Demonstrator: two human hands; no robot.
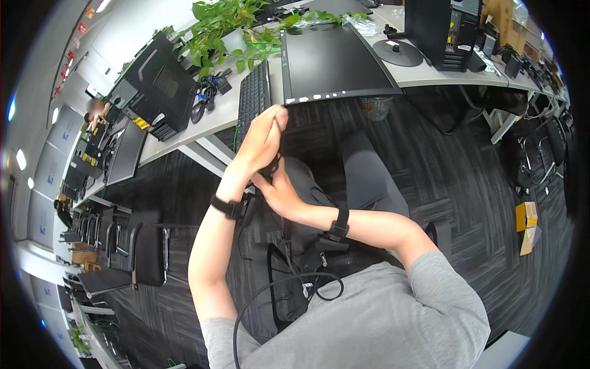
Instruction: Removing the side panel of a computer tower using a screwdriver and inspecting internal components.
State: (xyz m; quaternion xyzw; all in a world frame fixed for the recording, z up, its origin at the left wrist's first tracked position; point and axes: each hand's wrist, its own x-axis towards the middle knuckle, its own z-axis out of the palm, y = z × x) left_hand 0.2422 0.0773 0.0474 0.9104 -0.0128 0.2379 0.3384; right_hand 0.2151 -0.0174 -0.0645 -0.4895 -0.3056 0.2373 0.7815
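Note:
My two hands meet above my lap, just in front of the desk's near edge. The left hand [261,142] is closed, its fingers pressed together beside the near end of a black keyboard [254,95]. Below it, the right hand [284,190] is also closed, with its fingers reaching under the left palm. A small dark object [270,166] shows between the palms; its kind is hidden. Both wrists wear black straps. To the right of the keyboard, a black monitor [332,61] lies screen up, its lower edge overhanging the desk.
A computer tower [158,86], a mouse [197,111] and bundled cables [212,86] stand at the left. Beyond the keyboard grows a leafy plant [224,27]. On the right are a round monitor base [398,53] and another tower [433,34]. A black cable [270,284] loops over my shirt.

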